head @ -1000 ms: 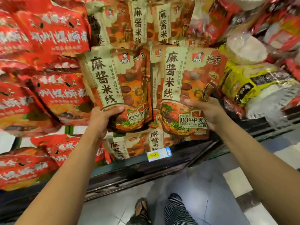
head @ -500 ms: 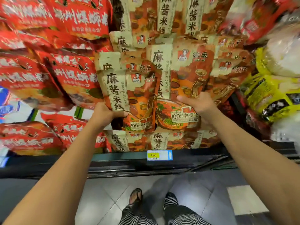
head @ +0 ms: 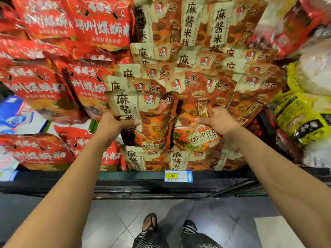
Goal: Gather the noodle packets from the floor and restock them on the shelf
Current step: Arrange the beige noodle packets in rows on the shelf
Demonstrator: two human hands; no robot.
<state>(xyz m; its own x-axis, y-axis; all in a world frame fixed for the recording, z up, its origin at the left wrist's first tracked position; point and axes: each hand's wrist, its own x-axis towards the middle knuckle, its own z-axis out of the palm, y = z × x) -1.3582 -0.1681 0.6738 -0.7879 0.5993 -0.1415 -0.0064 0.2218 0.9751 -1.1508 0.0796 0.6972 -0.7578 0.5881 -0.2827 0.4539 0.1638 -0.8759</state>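
Two orange and beige noodle packets are held up against the shelf stack. My left hand (head: 114,124) grips the left noodle packet (head: 148,113) at its lower left edge, thumb across the front. My right hand (head: 217,122) grips the right noodle packet (head: 195,102) at its lower right side, thumb on the front. Both packets overlap the rows of matching packets (head: 197,58) stacked on the shelf behind them. More of the same packets (head: 152,160) lie along the shelf's front edge below my hands.
Red packets (head: 44,83) fill the shelf to the left, yellow and white bags (head: 302,113) the right. The dark shelf edge (head: 125,176) carries a price tag (head: 178,175). Grey floor tiles (head: 114,224) and my sandalled feet (head: 149,221) lie below.
Both hands have pushed the two packets farther in and up against the shelf stack. The view has moved closer to the shelf.
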